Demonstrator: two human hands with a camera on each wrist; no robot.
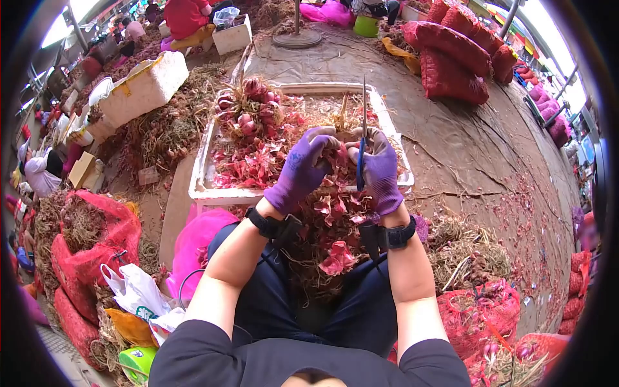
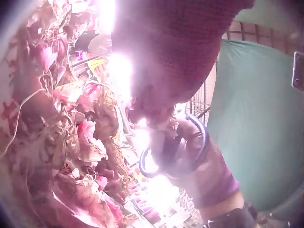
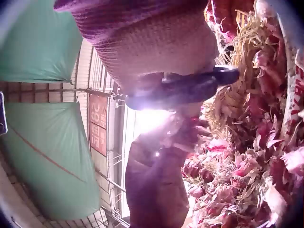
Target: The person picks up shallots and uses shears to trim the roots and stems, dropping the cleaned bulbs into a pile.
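Both hands wear purple gloves and meet over a white foam box full of red shallot skins. My left hand curls its fingers round a shallot, seen in the right wrist view as a reddish lump at the left hand's fingertips. My right hand grips blue-handled scissors, blades pointing up and away, right beside the shallot. The left wrist view shows the scissor loops round the right hand's fingers. In the right wrist view the scissors show dark under the glove.
A bunch of untrimmed shallots lies at the box's far left. Skins and roots pile up on my lap. Red mesh sacks stand far right, another sack and plastic bags on my left. Other people sit at the back.
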